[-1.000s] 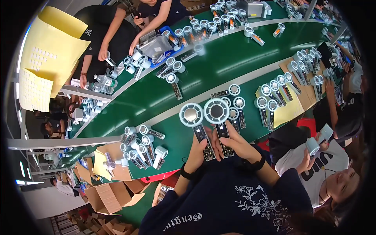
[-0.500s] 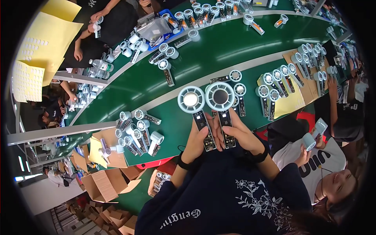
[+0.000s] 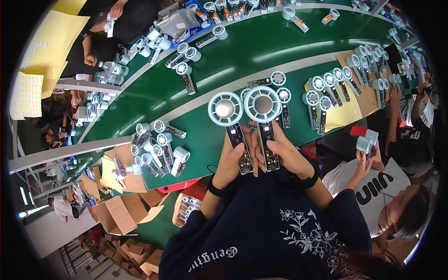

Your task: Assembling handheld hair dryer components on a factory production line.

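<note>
Two light-blue handheld fans, round heads up, are held side by side in front of my chest. My left hand (image 3: 227,164) is wrapped round the handle of the left fan (image 3: 225,109), its thumb on the dark circuit board. In the same way my right hand (image 3: 290,157) grips the right fan (image 3: 265,104), thumb on the board's edge. Both handles are uncovered, with small lit spots on the boards. The two fan heads almost touch. Just behind them, partly hidden, more fans (image 3: 283,95) lie on the green table (image 3: 205,140).
To the left lies a cluster of fans (image 3: 161,148); to the right, rows of fans (image 3: 329,84) rest on yellow sheet and cardboard. A green conveyor belt (image 3: 233,60) runs beyond. Open cardboard boxes (image 3: 119,212) stand lower left. A co-worker (image 3: 382,182) at right holds fan parts.
My view has shifted slightly; both fans stay in my hands, a little apart at the handles as before. The co-worker at right has brought both hands together round the fan parts.
</note>
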A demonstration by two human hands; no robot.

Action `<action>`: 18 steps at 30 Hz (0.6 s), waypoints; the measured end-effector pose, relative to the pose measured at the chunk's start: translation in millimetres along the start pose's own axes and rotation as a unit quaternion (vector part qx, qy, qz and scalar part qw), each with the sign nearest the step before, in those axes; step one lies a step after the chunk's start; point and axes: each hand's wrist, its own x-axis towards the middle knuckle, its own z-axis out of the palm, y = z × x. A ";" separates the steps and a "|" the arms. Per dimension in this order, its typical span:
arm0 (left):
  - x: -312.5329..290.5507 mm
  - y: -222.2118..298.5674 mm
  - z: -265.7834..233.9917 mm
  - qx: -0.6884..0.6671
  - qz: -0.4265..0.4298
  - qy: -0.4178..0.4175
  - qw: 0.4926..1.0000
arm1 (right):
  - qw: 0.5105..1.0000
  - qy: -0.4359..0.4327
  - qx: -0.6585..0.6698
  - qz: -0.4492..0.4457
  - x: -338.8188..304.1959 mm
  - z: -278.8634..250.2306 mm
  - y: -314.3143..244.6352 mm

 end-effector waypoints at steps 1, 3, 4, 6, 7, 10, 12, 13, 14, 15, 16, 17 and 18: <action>-0.2 -0.9 0.3 -0.004 0.000 -0.001 1.000 | 1.000 0.001 0.001 0.000 -0.3 1.4 -0.3; 1.4 -1.7 5.5 -0.008 -0.004 0.027 1.000 | 1.000 0.018 0.004 0.001 0.9 5.8 -3.6; 2.5 -2.1 9.0 -0.012 -0.008 0.054 0.998 | 1.000 0.026 0.005 0.001 1.1 6.8 -4.8; 4.1 -2.4 9.0 -0.015 -0.012 0.081 0.997 | 0.999 0.032 -0.009 0.000 1.8 6.1 -6.1; 5.1 -3.2 5.9 -0.019 -0.010 0.060 0.998 | 0.999 0.037 -0.023 0.000 1.8 5.5 -6.3; 8.9 -4.2 1.9 -0.026 -0.007 0.019 0.999 | 0.998 0.049 -0.039 0.000 0.9 4.4 -5.2; 11.8 -2.4 5.8 -0.016 -0.003 0.025 1.000 | 0.997 0.058 -0.045 -0.002 0.5 4.0 -4.4; 12.6 -2.3 7.0 -0.011 -0.001 0.027 1.000 | 0.997 0.060 -0.044 -0.002 0.2 4.1 -5.4; 12.8 -3.4 6.9 -0.012 -0.003 0.026 1.000 | 0.995 0.067 -0.079 -0.001 -0.1 4.5 -7.8; 13.0 -5.2 6.4 -0.004 -0.003 0.033 0.999 | 0.991 0.075 -0.113 -0.001 -0.3 4.8 -10.3; 13.4 -7.0 6.0 0.004 -0.003 0.040 0.999 | 0.985 0.084 -0.148 -0.001 -0.5 4.4 -11.9; 14.6 -9.2 7.3 0.012 -0.005 0.044 0.999 | 0.985 0.089 -0.147 -0.002 -1.5 2.5 -12.3; 16.4 -11.0 10.0 0.011 -0.010 0.040 0.999 | 0.977 0.101 -0.189 -0.020 -2.0 -0.1 -11.9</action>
